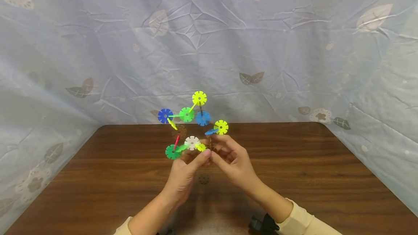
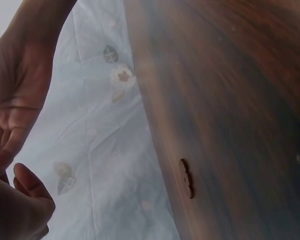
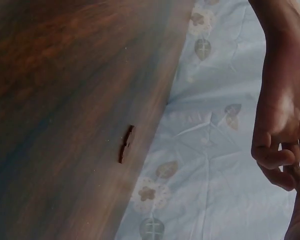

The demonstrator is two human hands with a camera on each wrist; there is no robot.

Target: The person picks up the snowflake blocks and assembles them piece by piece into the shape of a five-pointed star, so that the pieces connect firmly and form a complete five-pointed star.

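Above the table, both hands hold a chain of interlocking notched plastic discs (image 1: 187,114), bent into an irregular loop. Its discs are blue, green, yellow, white, red and brown. My left hand (image 1: 181,178) grips it at the lower side, thumb by a small yellow disc (image 1: 201,147) next to the white disc (image 1: 192,143). With thumb and fingers, my right hand (image 1: 238,162) pinches a brown disc (image 1: 210,143) seen edge-on, below a blue one (image 1: 211,131). The thumbs nearly meet; fingers partly hide the join. In both wrist views the chain is out of sight.
A loose brown disc (image 1: 204,179) lies flat on the dark wooden table (image 1: 310,177) beneath the hands. Patterned pale cloth (image 1: 209,53) hangs behind the table and at both sides. A black object (image 1: 263,224) shows by the right sleeve at the front edge.
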